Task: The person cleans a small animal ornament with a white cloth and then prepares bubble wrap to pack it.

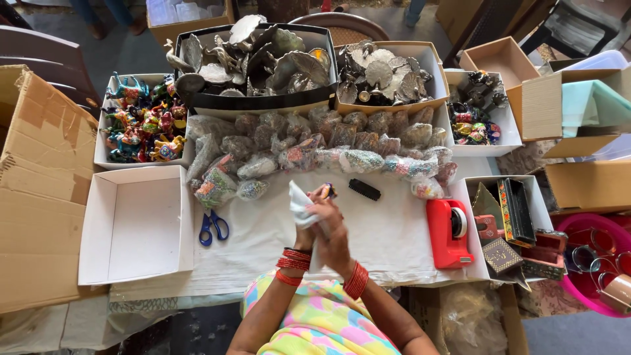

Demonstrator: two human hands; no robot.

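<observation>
Hands (322, 220) closed (together), clutching white wrapping (299, 205)

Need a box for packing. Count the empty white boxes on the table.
1. The empty white box sits at the table's left, beside the scissors. The other white boxes hold figurines or trinkets; more may lie out of view.

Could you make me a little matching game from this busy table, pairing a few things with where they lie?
Things:
1. scissors
2. tape dispenser
3. empty white box
4. black comb

Places:
A. far left of the cloth
B. right of the hands
C. just beyond the hands
D. between the white box and the hands

Pairs: 1-D, 2-B, 3-A, 4-C
</observation>
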